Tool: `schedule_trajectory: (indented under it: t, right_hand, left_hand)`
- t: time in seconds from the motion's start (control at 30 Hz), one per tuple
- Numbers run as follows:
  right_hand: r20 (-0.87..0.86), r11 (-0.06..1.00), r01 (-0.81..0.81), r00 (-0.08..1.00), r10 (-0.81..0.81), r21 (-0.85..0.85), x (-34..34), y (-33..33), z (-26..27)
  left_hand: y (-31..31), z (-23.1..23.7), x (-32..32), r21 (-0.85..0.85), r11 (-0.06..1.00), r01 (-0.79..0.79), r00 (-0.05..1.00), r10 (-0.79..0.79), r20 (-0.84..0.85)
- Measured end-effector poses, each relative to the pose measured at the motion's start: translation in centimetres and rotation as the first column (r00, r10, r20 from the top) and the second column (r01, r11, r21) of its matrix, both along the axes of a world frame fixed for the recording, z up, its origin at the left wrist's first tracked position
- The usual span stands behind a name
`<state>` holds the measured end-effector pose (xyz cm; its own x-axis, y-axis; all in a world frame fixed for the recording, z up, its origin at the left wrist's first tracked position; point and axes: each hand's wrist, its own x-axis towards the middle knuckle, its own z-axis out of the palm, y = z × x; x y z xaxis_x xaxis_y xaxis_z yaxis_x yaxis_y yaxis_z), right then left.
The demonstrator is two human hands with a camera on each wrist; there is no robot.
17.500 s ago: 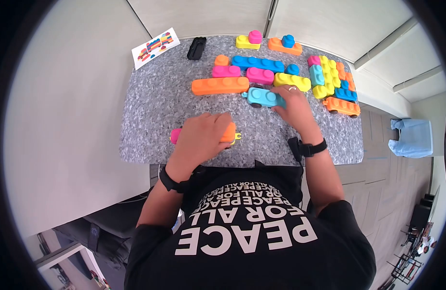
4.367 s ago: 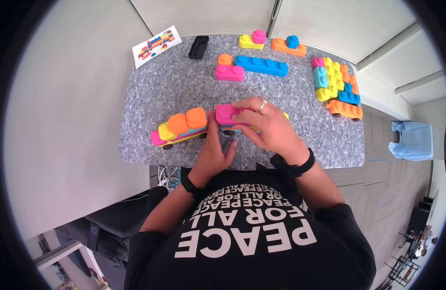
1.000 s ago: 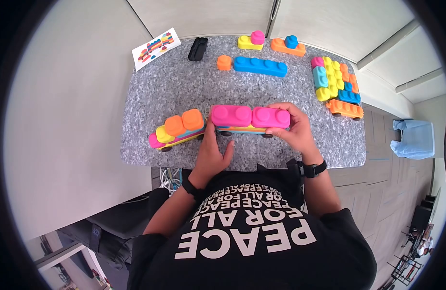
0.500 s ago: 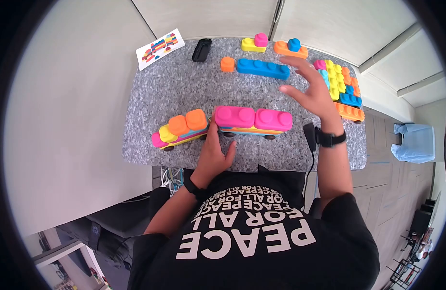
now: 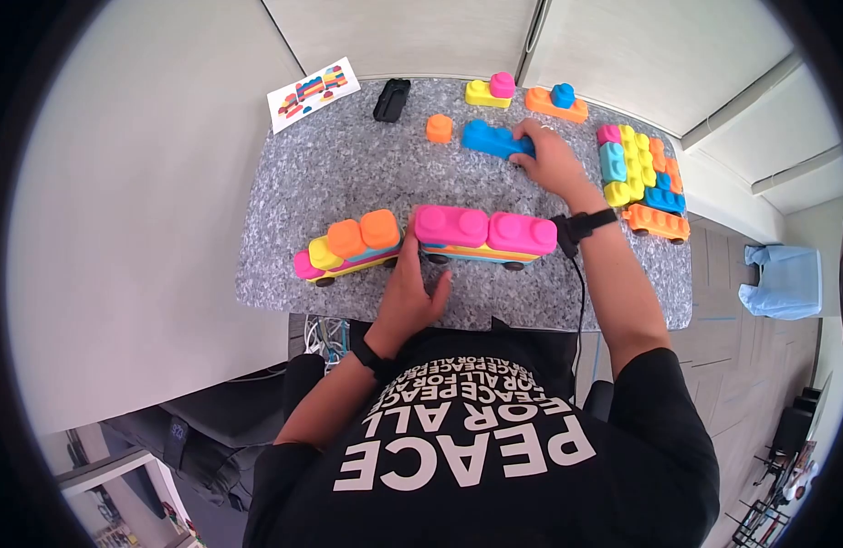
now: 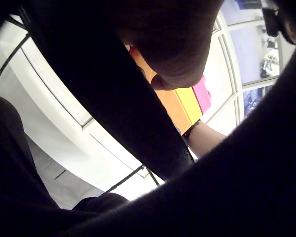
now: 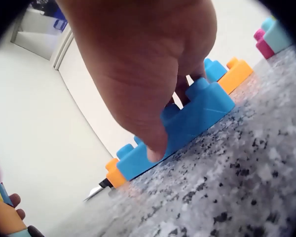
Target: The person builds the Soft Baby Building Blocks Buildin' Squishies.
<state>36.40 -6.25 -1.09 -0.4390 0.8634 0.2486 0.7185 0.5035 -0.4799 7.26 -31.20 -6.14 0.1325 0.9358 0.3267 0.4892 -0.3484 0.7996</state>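
Note:
Near the back of the speckled table, the right hand (image 5: 554, 164) grips the right part of a long blue block (image 5: 490, 139); in the right wrist view the thumb lies along the side of the blue block (image 7: 197, 116). The left hand (image 5: 408, 290) stands with extended fingers between two wheeled block cars, its fingertips at the left end of the car topped by two pink blocks (image 5: 450, 224). To its left is the car with two orange blocks (image 5: 379, 228) on top. The left wrist view is mostly dark, with orange and yellow blocks (image 6: 188, 104) beyond the hand.
A small orange block (image 5: 439, 128) lies left of the blue one. Behind are a black object (image 5: 392, 100), a picture card (image 5: 314, 94), a yellow-pink pair (image 5: 488, 93) and an orange-blue pair (image 5: 556, 105). Several blocks (image 5: 638, 164) and an orange wheeled base (image 5: 657, 223) lie at the right.
Since one second ago the right hand has left the right-hand pink block, moved back across the table and taken hold of the long blue block. The left hand stays between the cars.

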Motion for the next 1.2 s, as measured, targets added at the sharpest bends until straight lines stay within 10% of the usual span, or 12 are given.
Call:
schedule_trajectory:
  t: [0.27, 0.5, 1.2]
  right_hand:
    - [-0.330, 0.983, -0.136, 0.940, 0.089, -0.122, 0.3, -9.6, 12.1]
    - [-0.047, 0.924, -0.346, 0.933, 0.357, 0.163, -2.4, -14.5, 13.1]
    - [0.175, 0.961, -0.141, 0.979, 0.100, 0.238, -4.4, -20.3, 12.1]
  left_hand:
    - [0.0, -0.6, 0.2, 0.008, 1.000, -0.004, 0.999, 0.004, 0.036]
    - [0.0, -0.8, 0.2, 0.017, 1.000, -0.012, 0.999, 0.011, 0.046]
    - [-0.3, -1.0, 0.1, 0.030, 0.999, -0.025, 1.000, 0.025, 0.000]
